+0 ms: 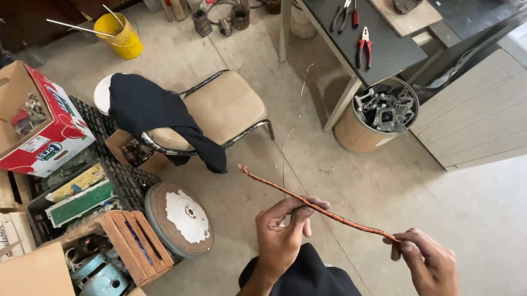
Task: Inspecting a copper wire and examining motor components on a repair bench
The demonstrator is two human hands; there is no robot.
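Observation:
A long twisted bundle of copper wire [330, 212] stretches between my two hands, its free end reaching up and left to above the floor. My left hand [282, 236] pinches the bundle near its middle between thumb and fingers. My right hand [429, 263] grips the lower right end. A thin loose strand of wire [285, 149] rises from near my left hand. My dark-clothed knee [304, 287] shows below my hands.
A tan padded chair [223, 107] draped with a black cloth [149, 109] stands ahead. Boxes and a wooden crate [137, 237] of parts lie left, beside a round disc [179, 219]. A barrel of metal parts [376, 118] stands under a dark table [387, 53] with pliers [363, 43]. A yellow bucket [121, 35] is far left.

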